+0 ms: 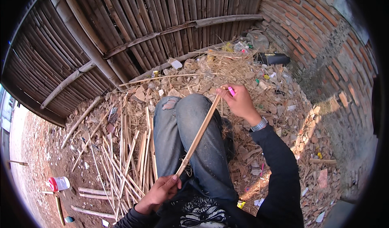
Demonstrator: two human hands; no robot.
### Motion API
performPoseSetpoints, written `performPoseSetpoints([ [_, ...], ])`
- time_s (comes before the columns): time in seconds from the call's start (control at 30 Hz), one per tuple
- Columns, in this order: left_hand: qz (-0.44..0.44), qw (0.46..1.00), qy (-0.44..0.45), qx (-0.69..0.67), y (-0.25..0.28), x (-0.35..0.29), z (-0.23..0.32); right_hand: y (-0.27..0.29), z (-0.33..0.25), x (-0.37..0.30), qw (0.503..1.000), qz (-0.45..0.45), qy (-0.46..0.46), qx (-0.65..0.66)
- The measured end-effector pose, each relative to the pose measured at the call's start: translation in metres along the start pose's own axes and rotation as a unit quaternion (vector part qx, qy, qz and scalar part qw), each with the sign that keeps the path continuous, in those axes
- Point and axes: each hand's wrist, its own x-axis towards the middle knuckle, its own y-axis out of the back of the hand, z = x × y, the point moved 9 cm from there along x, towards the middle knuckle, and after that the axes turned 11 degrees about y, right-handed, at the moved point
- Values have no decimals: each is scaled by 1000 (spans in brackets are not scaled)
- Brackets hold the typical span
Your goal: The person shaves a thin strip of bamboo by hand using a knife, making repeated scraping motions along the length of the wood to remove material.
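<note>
A long split bamboo strip [201,131] slants across my jeans-clad knees. Its lower end is gripped between the thumb and fingers of my left hand [163,190], close to my lap. Farther out and to the right, my right hand [239,101] pinches the upper end. A small pink piece [231,91] pokes out from the same right hand; the rest of it is hidden by the fingers, so its kind cannot be told. Beside my left leg lies a loose pile of similar bamboo strips [121,163].
A bamboo slat wall [162,9] rises ahead, and a brick wall [308,29] stands on the right. Dry straw [231,63], rubble and litter cover the ground. A black case-like object [273,59] lies by the far corner. A red-and-white plastic tub [60,183] sits at the left.
</note>
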Motion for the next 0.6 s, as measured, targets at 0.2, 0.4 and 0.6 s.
performPoseSetpoints([
  [0.2, -11, 1000, -8, -6, -3, 6, 8, 2, -67, -22, 978, -16, 22, -209],
  [0.4, -20, 999, -11, -40, -7, 14, 6, -44, -77, -69, 955, -153, 53, -248],
  [0.6, -1, 999, -40, -10, -7, 4, 9, -18, -33, -34, 939, -84, 22, -333],
])
